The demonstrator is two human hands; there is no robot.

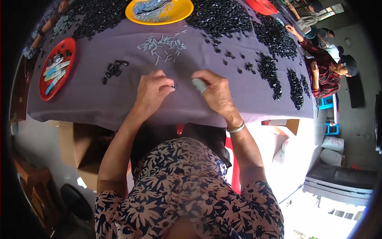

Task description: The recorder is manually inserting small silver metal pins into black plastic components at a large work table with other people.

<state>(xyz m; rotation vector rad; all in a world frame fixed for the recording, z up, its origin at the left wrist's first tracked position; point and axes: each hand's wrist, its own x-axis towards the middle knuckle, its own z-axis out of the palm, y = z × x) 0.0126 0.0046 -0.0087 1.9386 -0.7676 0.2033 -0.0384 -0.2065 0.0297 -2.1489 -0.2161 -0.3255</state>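
Over the near part of the purple cloth, my left hand (153, 89) is closed, its thumb and fingers pinching a small black piece (172, 85). To its right, my right hand (217, 89) is curled around a pale grey, rounded thing (199, 85) that is too blurred to name. The hands are a short way apart. Beyond them lies a loose heap of thin, whitish slivers (161, 44). A small cluster of shiny black pieces (114, 69) lies left of my left hand.
A red plate (43, 81) with pale strips and dark pieces stands at left. A yellow plate (131, 16) of clear slivers is at the far middle, a red bowl (262, 6) at far right. Heaps of black pieces (223, 20) cover the far purple tablecloth (246, 93). Other people (332, 69) sit right.
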